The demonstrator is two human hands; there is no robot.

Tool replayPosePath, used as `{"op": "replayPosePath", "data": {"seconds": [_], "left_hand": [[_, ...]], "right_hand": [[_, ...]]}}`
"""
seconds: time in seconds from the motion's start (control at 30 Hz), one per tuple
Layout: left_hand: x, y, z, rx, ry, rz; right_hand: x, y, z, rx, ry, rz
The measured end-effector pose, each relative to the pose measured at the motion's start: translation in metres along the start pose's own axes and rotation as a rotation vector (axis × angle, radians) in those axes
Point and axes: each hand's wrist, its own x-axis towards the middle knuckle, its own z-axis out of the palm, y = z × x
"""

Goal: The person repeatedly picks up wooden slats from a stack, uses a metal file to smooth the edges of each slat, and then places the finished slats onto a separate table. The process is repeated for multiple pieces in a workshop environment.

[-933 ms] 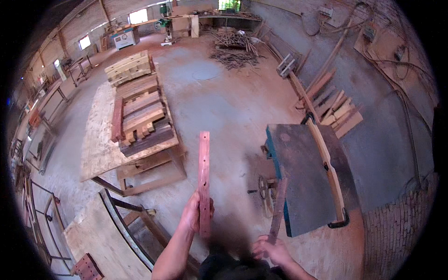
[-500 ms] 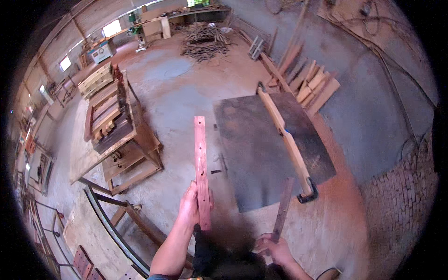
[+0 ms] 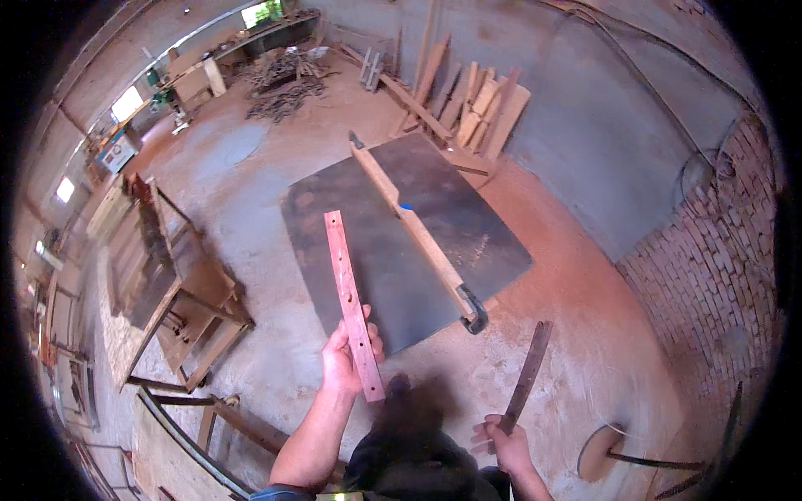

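Note:
My left hand (image 3: 344, 355) is closed round the lower part of a reddish wooden strip (image 3: 344, 275). Several small dark holes run along the strip's face, and it is held nearly upright in front of me. Lower and to the right, my right hand (image 3: 506, 441) grips the bottom end of a thin, dark brown strip (image 3: 530, 371), which tilts up and to the right. Its material is hard to make out. The two strips are well apart. Beyond my left hand lies a large dark panel (image 3: 334, 192), partly behind the reddish strip.
Across the panel lies a long wooden bar (image 3: 426, 246) with black end pieces. A wooden workbench (image 3: 125, 334) stands left, beside a nearer table (image 3: 171, 451). Boards (image 3: 493, 108) lean on the far wall. At right are a round disc-shaped object (image 3: 595, 451) and stacked bricks (image 3: 710, 225).
My view has turned to the right, so the panel and bench sit farther left. Both hands keep hold of their strips, and the reddish strip now overlaps the panel.

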Motion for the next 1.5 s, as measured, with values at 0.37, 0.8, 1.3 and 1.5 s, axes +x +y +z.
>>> {"op": "replayPosePath", "data": {"seconds": [0.37,0.8,1.3,1.5], "left_hand": [[0.061,-0.037,-0.01,-0.207,-0.158,-0.27],[0.124,-0.094,-0.018,0.464,0.244,-0.042],[0.17,-0.116,0.019,1.291,0.184,0.09],[0.174,-0.118,0.009,1.257,0.199,0.071]], "right_hand": [[0.006,-0.001,-0.016,-0.213,0.206,-0.123],[0.004,-0.008,-0.032,-0.499,0.202,-0.022],[-0.024,0.001,-0.068,-0.641,0.016,-0.261],[-0.023,-0.025,-0.063,-0.696,-0.008,-0.105]]}}
